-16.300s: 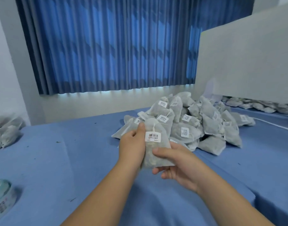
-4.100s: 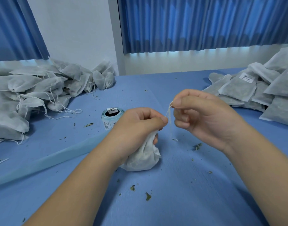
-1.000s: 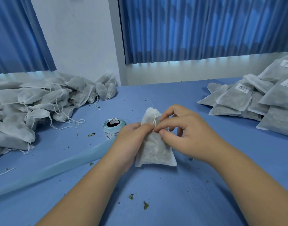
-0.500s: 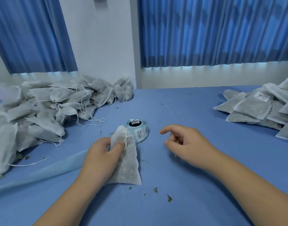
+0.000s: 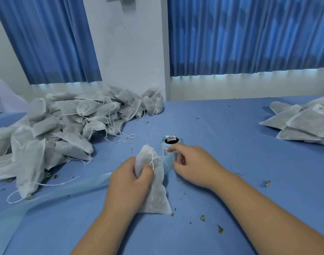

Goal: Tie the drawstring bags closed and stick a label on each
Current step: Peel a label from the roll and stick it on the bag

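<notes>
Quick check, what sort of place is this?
Probably a small packing workroom: blue-covered table, heap of unlabelled drawstring bags at left, labelled bags at right, a label roll between.

Left grip (image 5: 128, 181) curled tight, thumb on top; right grip (image 5: 192, 162) just ahead, forefinger and thumb crooked

The left grip (image 5: 129, 181) is clutching a white drawstring bag (image 5: 156, 192) resting on the blue worktop (image 5: 231, 208); the right grip (image 5: 192, 165), just beside it, is curling its fingers at the label roll (image 5: 171, 141).
</notes>
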Demonstrator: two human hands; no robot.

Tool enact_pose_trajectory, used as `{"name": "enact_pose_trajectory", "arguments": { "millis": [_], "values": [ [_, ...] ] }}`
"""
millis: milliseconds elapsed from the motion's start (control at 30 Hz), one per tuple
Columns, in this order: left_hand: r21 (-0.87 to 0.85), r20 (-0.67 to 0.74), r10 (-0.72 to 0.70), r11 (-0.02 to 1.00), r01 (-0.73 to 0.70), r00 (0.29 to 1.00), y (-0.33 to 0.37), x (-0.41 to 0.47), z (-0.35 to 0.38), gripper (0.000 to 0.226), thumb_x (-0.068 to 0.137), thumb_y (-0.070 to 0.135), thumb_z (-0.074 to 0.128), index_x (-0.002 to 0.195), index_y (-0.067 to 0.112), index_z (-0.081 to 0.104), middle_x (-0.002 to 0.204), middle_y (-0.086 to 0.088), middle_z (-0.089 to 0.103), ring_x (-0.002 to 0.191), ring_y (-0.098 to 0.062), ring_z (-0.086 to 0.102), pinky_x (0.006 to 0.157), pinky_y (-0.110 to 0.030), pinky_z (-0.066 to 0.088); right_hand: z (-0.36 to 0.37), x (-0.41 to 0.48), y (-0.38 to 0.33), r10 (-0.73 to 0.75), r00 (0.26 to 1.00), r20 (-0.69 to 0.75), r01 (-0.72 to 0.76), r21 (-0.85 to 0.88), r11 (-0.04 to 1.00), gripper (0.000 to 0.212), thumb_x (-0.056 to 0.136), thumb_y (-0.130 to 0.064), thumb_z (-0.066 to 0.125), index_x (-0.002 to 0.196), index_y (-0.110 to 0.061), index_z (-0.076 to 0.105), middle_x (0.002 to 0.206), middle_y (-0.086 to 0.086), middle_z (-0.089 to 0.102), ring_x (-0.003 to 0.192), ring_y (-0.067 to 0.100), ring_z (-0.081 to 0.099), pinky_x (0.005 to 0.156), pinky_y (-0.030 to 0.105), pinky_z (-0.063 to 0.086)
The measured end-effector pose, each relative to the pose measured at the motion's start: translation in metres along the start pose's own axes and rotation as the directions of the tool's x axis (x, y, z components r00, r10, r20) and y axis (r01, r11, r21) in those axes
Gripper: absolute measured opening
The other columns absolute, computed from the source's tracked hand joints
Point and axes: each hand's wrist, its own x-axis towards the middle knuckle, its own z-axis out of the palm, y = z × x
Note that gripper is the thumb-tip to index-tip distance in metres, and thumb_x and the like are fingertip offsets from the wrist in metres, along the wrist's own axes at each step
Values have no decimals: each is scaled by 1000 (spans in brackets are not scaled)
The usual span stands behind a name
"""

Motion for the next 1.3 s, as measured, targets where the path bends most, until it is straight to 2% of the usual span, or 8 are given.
{"name": "enact_pose_trajectory", "arguments": {
  "millis": [133,333,600,700,867,1033,1200,1300],
  "values": [
    [-90,66,3,996,3,998,2,-3,-5,29,87,31,63,68,12,54,57,8,54,52,-3,46,50,-15,37,-1,-3,6,10,1000,-3,-10,21,1000,29,87,-24,54,114,-35,56,73,-15,60,69,0,53,71,30,50],
    [-102,134,4,995,10,991,7,-5,-7,37,70,45,51,73,8,57,72,-2,59,52,-3,45,51,-15,38,-1,1,5,-13,999,-29,13,1,1000,11,87,-27,58,94,-33,53,83,-14,59,67,-7,48,65,21,39],
    [-87,89,13,996,-6,996,2,-4,-4,25,90,22,63,74,4,56,60,-3,53,51,-4,43,50,-16,37,0,-2,1,31,995,-98,-27,45,999,13,83,-25,64,77,-29,54,82,-11,61,66,-1,49,63,19,37],
    [-92,77,18,996,-11,997,1,-3,-4,26,89,23,62,72,5,55,55,9,49,50,-4,42,50,-16,36,0,-3,0,80,990,-114,-64,137,988,13,82,-19,65,75,-27,58,76,-11,62,61,-2,51,59,13,38],
    [-93,66,26,995,-20,997,-1,-2,-3,25,90,22,63,73,6,57,59,2,53,52,-4,44,51,-16,37,-2,-2,1,142,985,-102,-112,249,962,16,82,-14,65,73,-26,61,73,-10,64,60,1,55,57,8,40],
    [-117,74,22,993,-13,997,0,-3,-3,30,87,31,61,72,6,55,54,12,49,50,-3,42,49,-15,36,-6,-3,0,132,988,-85,-106,253,962,20,84,-11,67,73,-27,63,70,-14,59,57,-8,49,59,4,37],
    [-126,76,-5,992,15,997,-1,-2,-3,27,87,28,61,71,7,56,53,13,49,49,-2,42,48,-14,36,-9,-3,0,151,986,-70,-127,274,953,27,85,-6,65,73,-30,62,72,-10,60,67,7,56,62,7,41],
    [-118,72,-36,992,44,997,-1,-2,-3,24,88,26,61,72,9,57,54,12,51,49,-2,44,47,-15,36,-10,-4,-2,163,983,-80,-136,275,952,26,84,-3,63,78,-29,61,70,-11,60,59,-3,51,59,6,39]
  ]
}}
